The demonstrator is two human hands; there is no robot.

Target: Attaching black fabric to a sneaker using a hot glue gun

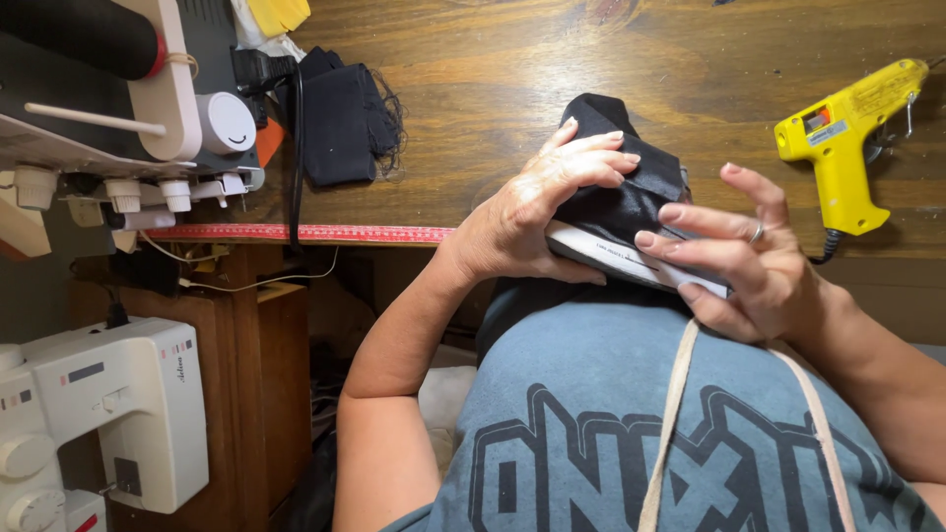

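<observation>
A flat white-edged board [631,264] wrapped in black fabric [621,187] is held over the front edge of the wooden table [552,69]. My left hand [537,212] grips its left end, with fingers pressing the black fabric down on top. My right hand [744,251], with a ring on one finger, holds the right end, with fingertips on the fabric and the board's edge.
A yellow hot glue gun [847,138] lies on the table at the right. A folded piece of black cloth [340,118] lies at the left, beside a serger machine [118,108]. A red measuring tape [315,233] runs along the table edge. A white sewing machine [99,424] stands lower left.
</observation>
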